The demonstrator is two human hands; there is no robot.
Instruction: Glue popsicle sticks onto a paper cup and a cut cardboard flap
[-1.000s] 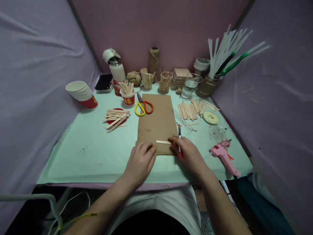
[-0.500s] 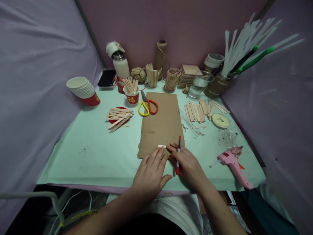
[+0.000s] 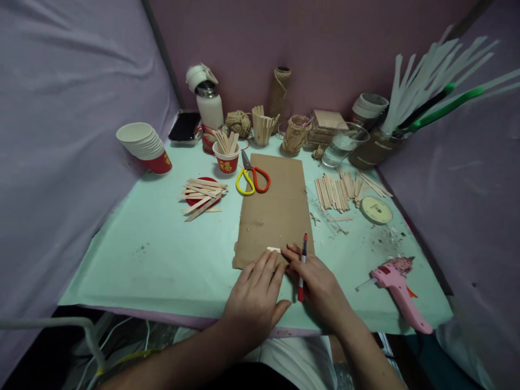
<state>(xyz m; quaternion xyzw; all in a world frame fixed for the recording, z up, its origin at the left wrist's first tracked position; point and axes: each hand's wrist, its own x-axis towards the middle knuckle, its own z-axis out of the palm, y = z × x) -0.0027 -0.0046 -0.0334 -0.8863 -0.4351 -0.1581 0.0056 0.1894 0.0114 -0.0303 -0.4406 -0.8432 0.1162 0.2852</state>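
Observation:
My left hand lies flat with its fingers stretched out over the near end of a brown cardboard sheet. Its fingertips touch a short pale wooden stick. Beside it, my right hand grips a red pen, tip pointing away from me. The right fingertips rest on the cardboard by the stick's right end; part of the stick is hidden under the fingers. Scissors with one yellow and one orange handle lie across the far left edge of the cardboard.
Wooden sticks lie on a red lid at left and in a row at right. A pink glue gun is near the right edge. Paper cups, a bottle and a glass of water stand at the back.
The whole view has shifted slightly, with the table's things appearing further right. Both hands keep nearly the same pose at the stick, and the pen stays in my right hand.

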